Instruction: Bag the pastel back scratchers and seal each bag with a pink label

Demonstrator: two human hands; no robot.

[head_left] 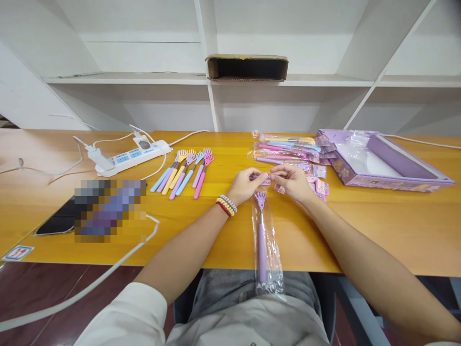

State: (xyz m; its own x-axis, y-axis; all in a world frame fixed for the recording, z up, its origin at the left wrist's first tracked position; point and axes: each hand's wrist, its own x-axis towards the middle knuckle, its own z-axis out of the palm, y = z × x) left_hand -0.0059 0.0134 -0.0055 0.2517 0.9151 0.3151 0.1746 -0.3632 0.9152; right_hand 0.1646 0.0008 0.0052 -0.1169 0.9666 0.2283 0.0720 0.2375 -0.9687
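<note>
A purple hand-shaped scratcher [262,240] lies in a clear plastic sleeve [274,257], its handle end reaching past the table's front edge. Just above its claw, my left hand [248,185] pinches a small pink and purple card [265,181] at the top of the sleeve. My right hand [291,182] meets it fingertip to fingertip, with its fingers pinched together; a small pink piece [279,188] shows beneath them. What exactly the right fingertips hold is too small to make out. Beside my right hand lie more pink cards [320,186].
Several unwrapped scratchers [183,173] lie left of my hands. Wrapped ones [288,149] are piled behind, near an open purple box [392,180]. A power strip [133,156], cables and a dark phone [59,216] are at the left. A cardboard box [248,57] sits on the shelf.
</note>
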